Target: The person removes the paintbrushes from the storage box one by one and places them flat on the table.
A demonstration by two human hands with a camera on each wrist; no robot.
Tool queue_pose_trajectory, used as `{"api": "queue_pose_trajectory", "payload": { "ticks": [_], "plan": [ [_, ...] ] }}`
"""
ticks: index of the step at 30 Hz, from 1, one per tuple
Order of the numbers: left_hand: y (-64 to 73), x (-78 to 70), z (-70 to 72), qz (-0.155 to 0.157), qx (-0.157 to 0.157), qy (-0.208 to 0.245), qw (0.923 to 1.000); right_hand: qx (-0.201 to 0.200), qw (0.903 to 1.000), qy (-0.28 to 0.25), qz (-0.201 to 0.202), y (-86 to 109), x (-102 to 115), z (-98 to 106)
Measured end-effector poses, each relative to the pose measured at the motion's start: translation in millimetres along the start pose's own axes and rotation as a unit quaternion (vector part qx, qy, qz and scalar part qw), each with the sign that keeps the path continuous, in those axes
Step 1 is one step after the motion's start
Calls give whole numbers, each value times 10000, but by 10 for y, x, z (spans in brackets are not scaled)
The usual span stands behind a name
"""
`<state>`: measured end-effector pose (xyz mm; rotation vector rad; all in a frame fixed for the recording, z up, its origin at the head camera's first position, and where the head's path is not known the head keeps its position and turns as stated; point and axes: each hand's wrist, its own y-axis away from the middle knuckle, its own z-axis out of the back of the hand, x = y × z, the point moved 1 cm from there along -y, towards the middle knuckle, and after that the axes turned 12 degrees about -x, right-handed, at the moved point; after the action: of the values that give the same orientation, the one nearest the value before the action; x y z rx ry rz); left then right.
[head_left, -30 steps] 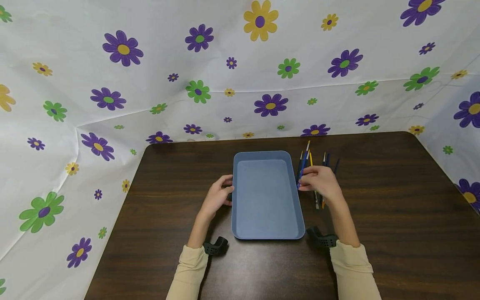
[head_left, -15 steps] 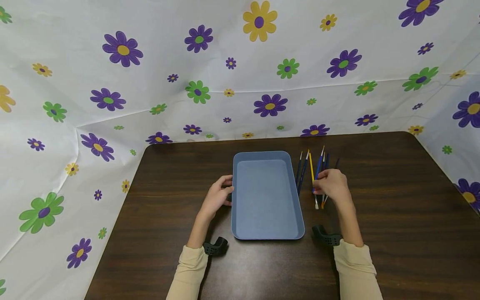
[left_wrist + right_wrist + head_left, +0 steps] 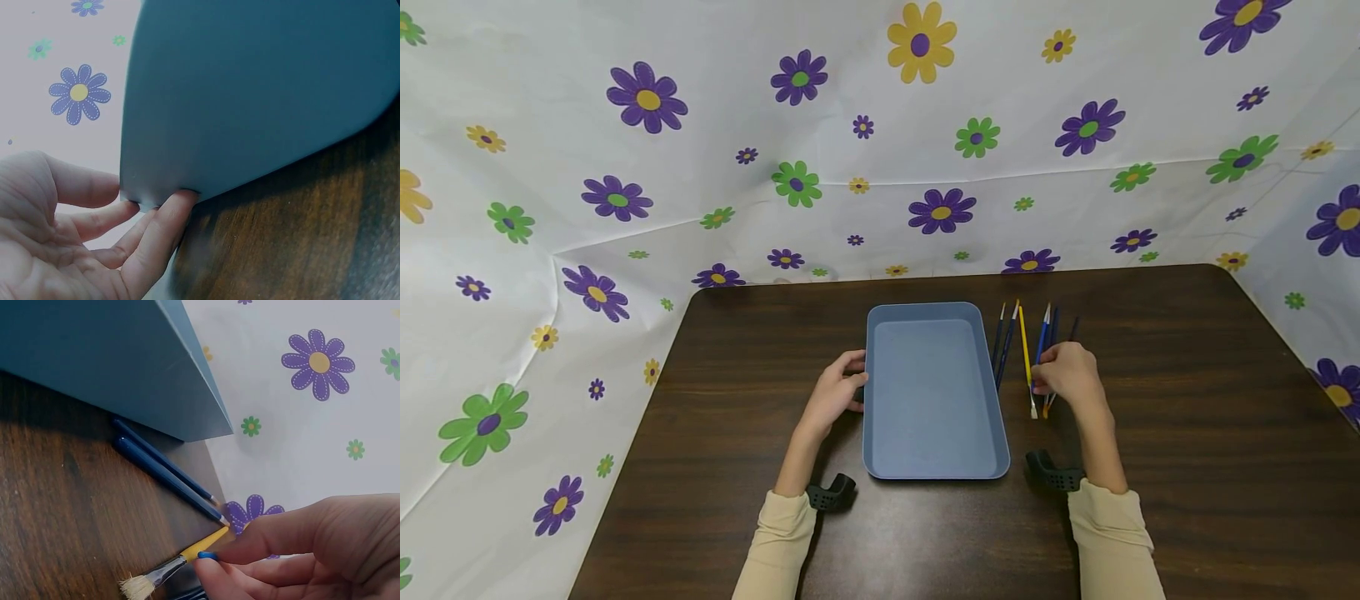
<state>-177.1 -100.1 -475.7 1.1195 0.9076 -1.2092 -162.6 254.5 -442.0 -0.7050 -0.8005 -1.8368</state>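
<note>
A blue-handled paintbrush (image 3: 1042, 340) lies among other brushes right of the tray. My right hand (image 3: 1071, 379) pinches it low on the handle, whose rounded blue end (image 3: 207, 555) shows between thumb and finger in the right wrist view. Just left of it is a yellow paintbrush (image 3: 1025, 343), its pale bristles pointing toward me. Two dark blue paintbrushes (image 3: 169, 478) lie along the tray's right side. My left hand (image 3: 832, 390) touches the left side of the blue-grey tray (image 3: 936, 477), fingertips against its outer wall in the left wrist view.
More dark-handled brushes (image 3: 1075, 327) lie beyond and under my right hand, partly hidden. Everything rests on a dark wooden table (image 3: 1210, 400). A white flower-printed sheet (image 3: 850, 100) hangs behind it and at both sides.
My right hand has carried the blue paintbrush rightward, from beside the tray past the yellow brush, and brought it lower among the brushes. My left hand has stayed at the tray.
</note>
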Motion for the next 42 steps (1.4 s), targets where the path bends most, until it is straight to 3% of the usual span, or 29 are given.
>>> {"api": "queue_pose_trajectory", "payload": {
  "ticks": [7, 20, 29, 38, 42],
  "plan": [
    [-6, 12, 2, 3, 24, 24, 10000, 79, 9998, 166, -11, 4, -4, -2],
    [12, -1, 18, 35, -4, -1, 10000, -202, 9992, 341, 98, 21, -1, -6],
    [7, 6, 30, 87, -1, 1, 10000, -576, 9961, 470, 465, 54, 9, 2],
    [17, 32, 38, 90, -65, 44, 9999, -498, 9947, 561, 702, 70, 89, -36],
    [17, 29, 29, -94, -167, -153, 9997, -521, 9941, 412, 863, 90, 171, -38]
  ]
}}
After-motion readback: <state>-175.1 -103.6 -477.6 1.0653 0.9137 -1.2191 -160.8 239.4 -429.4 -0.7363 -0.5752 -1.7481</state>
